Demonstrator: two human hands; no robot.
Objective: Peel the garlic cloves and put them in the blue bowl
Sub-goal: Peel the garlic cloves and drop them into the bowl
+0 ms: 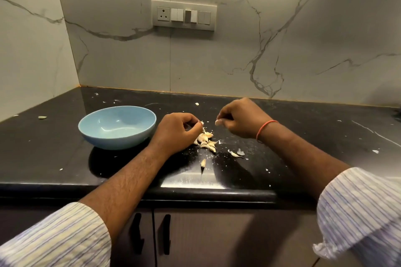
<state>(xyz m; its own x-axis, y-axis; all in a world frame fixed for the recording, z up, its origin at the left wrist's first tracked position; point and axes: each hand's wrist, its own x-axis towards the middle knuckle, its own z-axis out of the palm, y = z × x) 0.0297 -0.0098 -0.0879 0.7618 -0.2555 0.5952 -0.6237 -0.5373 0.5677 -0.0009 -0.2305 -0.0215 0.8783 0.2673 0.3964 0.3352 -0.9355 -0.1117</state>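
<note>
Round glossy bowl [117, 127] sits empty on the black desk [65, 158]. Right hand [240, 118] pinches a pale clove [217, 122]; left hand [175, 130] pinches papery skin [201, 123]. Garlic [206, 140] heaped between them.

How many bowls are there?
1. The blue bowl sits on the black counter, just left of the left hand. It looks empty.

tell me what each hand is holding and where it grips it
The right hand pinches a garlic clove at one end between its fingertips. The left hand pinches a scrap of garlic skin.
</note>
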